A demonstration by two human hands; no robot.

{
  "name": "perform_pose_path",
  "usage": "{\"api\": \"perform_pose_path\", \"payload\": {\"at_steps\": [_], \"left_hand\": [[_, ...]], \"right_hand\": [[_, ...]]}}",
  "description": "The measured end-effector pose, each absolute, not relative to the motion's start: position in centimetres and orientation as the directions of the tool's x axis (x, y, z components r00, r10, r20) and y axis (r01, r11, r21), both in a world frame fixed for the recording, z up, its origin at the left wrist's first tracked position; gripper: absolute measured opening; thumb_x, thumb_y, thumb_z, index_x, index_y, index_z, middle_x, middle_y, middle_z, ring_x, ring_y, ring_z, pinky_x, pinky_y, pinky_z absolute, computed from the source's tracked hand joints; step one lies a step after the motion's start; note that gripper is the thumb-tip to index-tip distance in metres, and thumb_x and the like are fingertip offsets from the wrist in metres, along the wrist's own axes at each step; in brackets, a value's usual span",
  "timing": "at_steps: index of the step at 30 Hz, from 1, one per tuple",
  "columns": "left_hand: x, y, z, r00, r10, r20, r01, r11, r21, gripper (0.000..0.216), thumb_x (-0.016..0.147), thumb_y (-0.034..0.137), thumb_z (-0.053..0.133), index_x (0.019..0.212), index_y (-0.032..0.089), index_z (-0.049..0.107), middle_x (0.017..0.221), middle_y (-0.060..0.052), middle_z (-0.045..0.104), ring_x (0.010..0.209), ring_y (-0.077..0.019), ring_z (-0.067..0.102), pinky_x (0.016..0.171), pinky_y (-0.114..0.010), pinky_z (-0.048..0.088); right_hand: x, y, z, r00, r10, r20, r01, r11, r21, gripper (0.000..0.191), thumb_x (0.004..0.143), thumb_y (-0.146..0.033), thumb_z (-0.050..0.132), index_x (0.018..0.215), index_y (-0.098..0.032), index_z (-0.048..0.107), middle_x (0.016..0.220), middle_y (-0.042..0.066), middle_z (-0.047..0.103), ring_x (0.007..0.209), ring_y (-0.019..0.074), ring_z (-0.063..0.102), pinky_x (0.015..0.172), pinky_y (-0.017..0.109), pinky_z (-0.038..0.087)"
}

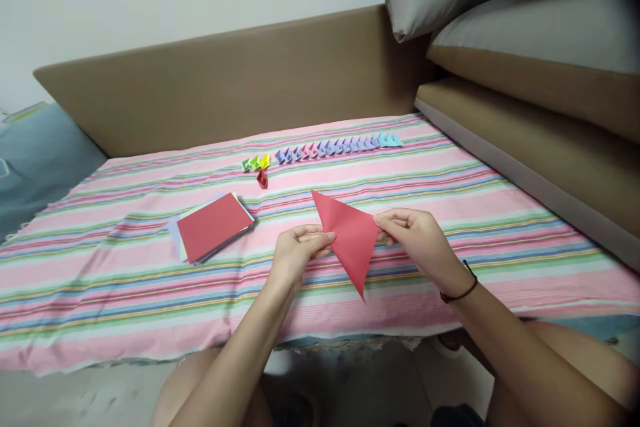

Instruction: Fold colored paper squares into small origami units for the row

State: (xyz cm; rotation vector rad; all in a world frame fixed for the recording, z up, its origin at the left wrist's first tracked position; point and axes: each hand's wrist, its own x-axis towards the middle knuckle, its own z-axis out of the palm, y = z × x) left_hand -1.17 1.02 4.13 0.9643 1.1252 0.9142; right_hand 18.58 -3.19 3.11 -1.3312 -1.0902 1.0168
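Observation:
A sheet of red paper (351,235), folded into a triangle, is held up between my hands just above the striped cloth. My left hand (299,247) pinches its left long edge between thumb and fingers. At the right corner, my right hand (413,237) grips the paper the same way. One point of the triangle reaches up and left, another hangs down towards me. To the left of my hands lies a stack of paper sheets (215,227) with a red one on top. A small red folded paper piece (263,179) sits beyond the stack.
Several small folded paper pieces (330,147) in purple, pink and light blue stand in a row farther back, beside a few green and yellow ones (256,162). The striped cloth (150,280) covers the seat. Cushions (540,33) are piled at the right, against the brown backrest (240,87).

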Motion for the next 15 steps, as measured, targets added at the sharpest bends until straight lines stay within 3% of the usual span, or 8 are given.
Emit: {"api": "perform_pose_path", "payload": {"at_steps": [9,12,15], "left_hand": [[-1.5,1.0,0.8,0.253,0.925,-0.284,0.059,0.278,0.959,0.043,0.052,0.028,0.085,0.083,0.012,0.060,0.052,-0.004,0.067,0.045,-0.0143,0.062,0.049,-0.023,0.049],[-1.8,0.7,-0.2,0.248,0.950,-0.187,0.174,0.147,0.974,0.045,0.057,0.027,0.081,0.092,0.017,0.054,0.049,0.003,0.063,0.046,-0.0147,0.060,0.049,-0.022,0.044],[-2.3,0.6,-0.4,0.205,0.979,0.007,0.367,-0.083,0.927,0.039,0.067,0.025,0.073,0.100,0.020,0.052,0.054,0.006,0.061,0.051,-0.0141,0.058,0.053,-0.023,0.040]], "right_hand": [[18.7,-3.7,0.1,0.177,0.974,-0.141,0.099,-0.160,-0.982,0.030,0.074,-0.043,0.065,0.074,-0.014,0.068,0.065,0.006,0.068,0.060,0.0156,0.062,0.053,0.026,0.046],[18.6,-3.8,-0.6,0.178,0.970,-0.168,0.166,-0.198,-0.966,0.030,0.075,-0.043,0.063,0.074,-0.013,0.068,0.063,0.007,0.068,0.056,0.0154,0.061,0.047,0.024,0.042],[18.5,-3.9,-1.0,0.201,0.965,-0.169,0.247,-0.217,-0.944,0.032,0.076,-0.044,0.062,0.075,-0.013,0.069,0.061,0.007,0.068,0.055,0.0165,0.062,0.043,0.023,0.039]]}}
